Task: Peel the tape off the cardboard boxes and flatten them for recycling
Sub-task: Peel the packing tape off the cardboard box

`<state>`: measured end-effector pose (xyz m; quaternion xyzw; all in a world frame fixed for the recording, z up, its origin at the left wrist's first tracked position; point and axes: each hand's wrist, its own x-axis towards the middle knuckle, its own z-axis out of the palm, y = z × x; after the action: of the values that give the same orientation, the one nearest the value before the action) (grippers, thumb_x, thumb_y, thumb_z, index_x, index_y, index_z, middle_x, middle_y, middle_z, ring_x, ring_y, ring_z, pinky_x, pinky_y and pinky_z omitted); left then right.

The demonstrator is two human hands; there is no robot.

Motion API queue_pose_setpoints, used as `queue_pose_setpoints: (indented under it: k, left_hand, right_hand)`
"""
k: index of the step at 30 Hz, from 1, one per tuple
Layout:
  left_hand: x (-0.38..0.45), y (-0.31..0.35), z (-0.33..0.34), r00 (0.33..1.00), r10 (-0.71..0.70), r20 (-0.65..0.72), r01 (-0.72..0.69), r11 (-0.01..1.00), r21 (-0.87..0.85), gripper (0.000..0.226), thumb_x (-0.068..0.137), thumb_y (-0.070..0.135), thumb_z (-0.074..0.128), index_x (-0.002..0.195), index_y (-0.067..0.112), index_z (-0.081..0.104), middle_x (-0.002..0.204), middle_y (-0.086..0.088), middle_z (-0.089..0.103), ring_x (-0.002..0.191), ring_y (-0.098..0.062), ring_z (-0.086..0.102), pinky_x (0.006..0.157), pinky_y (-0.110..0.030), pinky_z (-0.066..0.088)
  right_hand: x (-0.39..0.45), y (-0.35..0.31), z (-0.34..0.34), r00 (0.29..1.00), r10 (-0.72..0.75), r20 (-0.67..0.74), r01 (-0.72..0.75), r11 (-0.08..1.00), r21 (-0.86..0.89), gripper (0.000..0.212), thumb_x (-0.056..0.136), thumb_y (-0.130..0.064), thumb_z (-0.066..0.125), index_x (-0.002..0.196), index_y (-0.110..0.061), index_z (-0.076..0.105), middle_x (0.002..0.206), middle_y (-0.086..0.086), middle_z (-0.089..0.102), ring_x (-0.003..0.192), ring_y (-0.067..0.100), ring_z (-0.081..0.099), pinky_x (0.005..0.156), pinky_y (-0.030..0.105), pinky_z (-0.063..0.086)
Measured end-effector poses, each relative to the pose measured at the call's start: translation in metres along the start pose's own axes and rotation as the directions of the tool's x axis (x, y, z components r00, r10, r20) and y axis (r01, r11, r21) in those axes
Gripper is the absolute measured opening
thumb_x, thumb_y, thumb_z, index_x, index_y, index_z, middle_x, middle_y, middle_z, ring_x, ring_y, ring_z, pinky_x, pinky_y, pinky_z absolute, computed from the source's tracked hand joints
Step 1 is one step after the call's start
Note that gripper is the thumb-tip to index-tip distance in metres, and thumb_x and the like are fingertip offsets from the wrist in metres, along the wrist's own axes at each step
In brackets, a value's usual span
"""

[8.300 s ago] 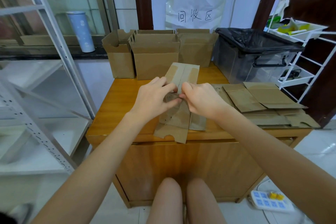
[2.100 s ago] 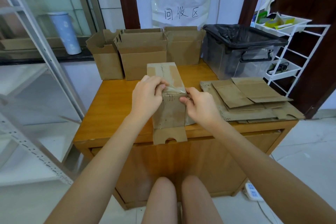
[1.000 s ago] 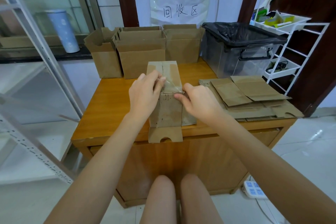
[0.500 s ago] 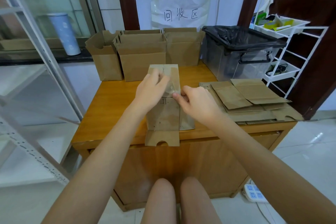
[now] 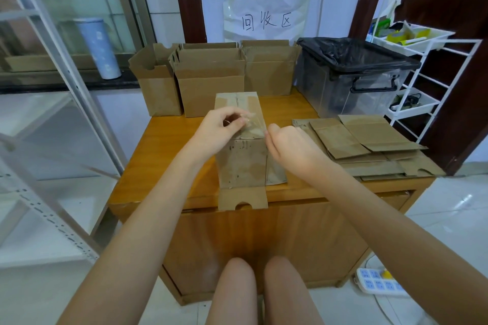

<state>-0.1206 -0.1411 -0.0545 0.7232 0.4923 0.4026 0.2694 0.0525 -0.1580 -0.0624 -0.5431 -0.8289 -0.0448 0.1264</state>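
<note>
The left hand (image 5: 220, 130) pinches a lifted strip of clear tape (image 5: 253, 125) between thumb and fingertips, just above the top of the upright cardboard box (image 5: 241, 161) that stands at the near edge of the wooden cabinet (image 5: 163, 145). The right hand (image 5: 289, 146) sits just right of that pinch, fingers curled against the box's top right edge; whether it holds the tape I cannot tell. Right of the hands lies a stack of flattened boxes (image 5: 369, 145), and beyond the pinch stand three open boxes (image 5: 211, 82)
</note>
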Motion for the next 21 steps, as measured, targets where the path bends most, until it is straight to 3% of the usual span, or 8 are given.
queue_pose_setpoints:
  k: [3, 5, 13, 21]
  left_hand:
    - [0.001, -0.004, 0.006, 0.99, 0.054, -0.133, -0.053, 0.999, 0.005, 0.013, 0.094, 0.019, 0.058, 0.101, 0.027, 0.065, 0.092, 0.021, 0.06, 0.087, 0.006, 0.055, 0.077, -0.007, 0.044]
    - [0.003, -0.007, 0.009, 0.987, 0.059, -0.148, -0.059, 0.998, 0.008, 0.012, 0.093, 0.02, 0.059, 0.1, 0.026, 0.067, 0.09, 0.018, 0.062, 0.088, -0.001, 0.058, 0.081, -0.018, 0.048]
    - [0.008, -0.01, 0.02, 0.984, 0.042, -0.174, -0.012, 0.986, 0.168, 0.014, 0.094, 0.028, 0.058, 0.103, 0.028, 0.068, 0.101, 0.006, 0.067, 0.096, -0.015, 0.06, 0.087, -0.038, 0.05]
    - [0.008, -0.007, 0.021, 0.983, 0.014, -0.183, 0.022, 0.981, 0.191, 0.018, 0.095, 0.028, 0.056, 0.108, 0.025, 0.067, 0.104, 0.003, 0.067, 0.097, -0.016, 0.059, 0.087, -0.036, 0.05]
  right_hand:
    - [-0.008, 0.0, 0.003, 0.998, 0.059, -0.015, -0.053, 0.966, 0.254, 0.043, 0.096, -0.048, 0.042, 0.118, -0.011, 0.05, 0.091, 0.0, 0.064, 0.082, 0.018, 0.065, 0.071, 0.032, 0.055]
    - [-0.011, -0.001, 0.009, 0.997, 0.072, -0.036, -0.06, 0.96, 0.274, 0.052, 0.087, -0.055, 0.056, 0.117, -0.014, 0.049, 0.094, -0.001, 0.065, 0.083, 0.016, 0.064, 0.073, 0.035, 0.056]
    - [-0.011, 0.0, 0.021, 0.99, 0.077, -0.119, -0.03, 0.937, 0.349, 0.025, 0.093, -0.033, 0.058, 0.1, -0.014, 0.043, 0.084, 0.001, 0.061, 0.077, 0.022, 0.063, 0.066, 0.035, 0.054]
    - [-0.009, 0.011, 0.034, 0.985, -0.006, -0.173, 0.056, 0.956, 0.289, 0.024, 0.097, -0.026, 0.051, 0.107, -0.005, 0.047, 0.085, 0.009, 0.066, 0.073, 0.025, 0.064, 0.064, 0.041, 0.053]
